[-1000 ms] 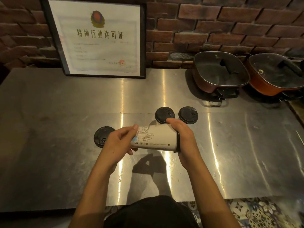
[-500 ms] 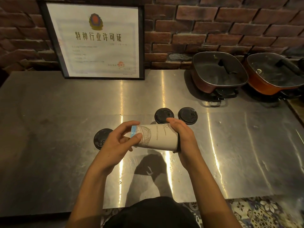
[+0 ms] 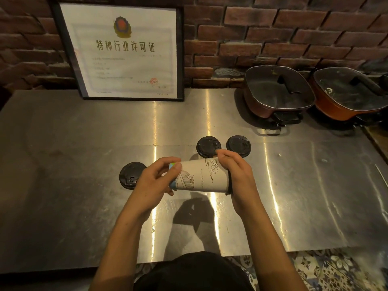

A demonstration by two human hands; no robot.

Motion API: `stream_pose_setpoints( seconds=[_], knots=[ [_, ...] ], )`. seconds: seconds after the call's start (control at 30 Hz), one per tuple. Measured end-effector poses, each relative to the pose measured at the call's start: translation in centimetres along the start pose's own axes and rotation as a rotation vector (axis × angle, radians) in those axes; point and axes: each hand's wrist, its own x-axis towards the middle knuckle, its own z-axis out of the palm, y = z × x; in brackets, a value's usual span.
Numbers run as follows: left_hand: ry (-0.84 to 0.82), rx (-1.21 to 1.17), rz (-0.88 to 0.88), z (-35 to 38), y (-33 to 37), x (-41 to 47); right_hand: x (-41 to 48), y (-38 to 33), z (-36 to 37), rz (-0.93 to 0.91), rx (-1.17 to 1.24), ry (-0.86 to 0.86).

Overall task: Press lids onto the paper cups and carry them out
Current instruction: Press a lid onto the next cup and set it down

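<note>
A: Lids, counted?
B: Three loose black plastic discs on the shiny steel surface [image 3: 84, 143]: left lid [image 3: 131, 175] partly behind the left hand [image 3: 153, 185], two far lids [image 3: 208, 146] [image 3: 238, 145] just beyond the right fingers [image 3: 225, 154].
A: Cup?
B: One paper cup [image 3: 203, 176], held sideways. Left fingers [image 3: 168, 162] pinch its base, and the right hand [image 3: 239, 175] wraps its mouth, where a fitted lid [image 3: 230, 186] is mostly hidden.

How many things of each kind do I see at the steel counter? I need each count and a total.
1 paper cup
1 black lid on the cup
3 loose black lids
2 electric pots
1 framed certificate
Total: 8
</note>
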Motion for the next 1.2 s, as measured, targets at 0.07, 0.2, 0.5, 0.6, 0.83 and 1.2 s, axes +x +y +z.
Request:
stream_pose_setpoints(
  seconds=[0.07, 0.2, 0.5, 0.6, 0.83, 1.2],
  knots=[
    [-0.010, -0.023, 0.020, -0.08, -0.08, -0.22, -0.11, 0.04, -0.11, -0.009, 0.000, 0.005],
    [0.026, 0.001, -0.008, 0.08, -0.15, -0.48, -0.16, 0.13, -0.07, -0.008, 0.017, 0.018],
    [0.005, -0.059, 0.046, 0.23, -0.06, -0.86, 0.09, -0.03, -0.23, -0.025, 0.028, 0.029],
    [-0.018, -0.082, 0.048, 0.07, -0.08, -0.90, 0.20, -0.09, -0.23, -0.038, 0.024, 0.036],
    [0.028, -0.089, 0.073, 0.22, 0.37, -0.78, 0.40, -0.29, -0.26, -0.040, 0.027, 0.038],
    [0.029, -0.120, 0.071, 0.03, 0.29, -0.68, 0.27, -0.12, -0.14, -0.096, 0.012, 0.059]
  ],
)
